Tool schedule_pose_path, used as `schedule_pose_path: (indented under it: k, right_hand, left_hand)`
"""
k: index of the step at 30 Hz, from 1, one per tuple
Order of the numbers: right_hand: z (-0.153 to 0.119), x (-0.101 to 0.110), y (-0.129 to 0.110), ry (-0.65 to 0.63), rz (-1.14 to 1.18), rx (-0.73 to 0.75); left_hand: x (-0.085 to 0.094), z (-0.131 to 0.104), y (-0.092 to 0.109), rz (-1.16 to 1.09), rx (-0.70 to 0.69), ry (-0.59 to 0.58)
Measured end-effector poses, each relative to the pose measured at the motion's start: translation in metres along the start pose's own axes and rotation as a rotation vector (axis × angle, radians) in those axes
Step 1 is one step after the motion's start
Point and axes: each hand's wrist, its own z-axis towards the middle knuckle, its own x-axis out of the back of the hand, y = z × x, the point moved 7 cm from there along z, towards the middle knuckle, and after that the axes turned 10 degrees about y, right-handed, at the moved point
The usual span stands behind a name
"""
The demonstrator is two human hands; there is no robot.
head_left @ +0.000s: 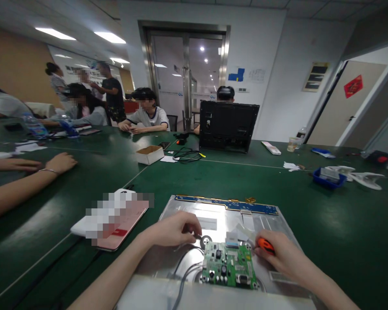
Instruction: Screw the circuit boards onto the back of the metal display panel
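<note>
An opened display panel (210,211) lies before me on the table, its metal back facing up. Near its lower middle sits a green circuit board (228,265), and a narrow blue circuit board (226,204) runs along the far edge. My left hand (177,230) is closed in a pinch beside a round dark disc (206,242) and grey cables (185,275); whatever it pinches is unclear. At the green board's right side, my right hand (274,252) grips a tool with an orange and black handle (265,245). The tool's tip is hidden.
Two phones (124,228) lie left of the panel. Beyond are a small open box (149,155), black cables (187,155), an upright black monitor (229,125) and a blue tray (329,177). Another person's hands (60,163) rest at left. Several people sit or stand farther back.
</note>
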Motion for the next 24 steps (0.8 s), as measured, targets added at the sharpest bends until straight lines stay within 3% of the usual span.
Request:
schedule_pose_path:
  k: [6, 13, 24]
  right_hand:
    - [0.007, 0.002, 0.006, -0.017, -0.048, -0.006]
    - [0.012, 0.008, 0.009, -0.023, -0.180, -0.132]
    - [0.015, 0.012, 0.014, -0.022, -0.205, -0.174]
  left_hand:
    - [-0.002, 0.001, -0.004, 0.009, 0.003, 0.077]
    - [-0.002, 0.008, -0.006, 0.035, -0.017, 0.171]
    - [-0.002, 0.001, -0.003, 0.000, -0.008, 0.070]
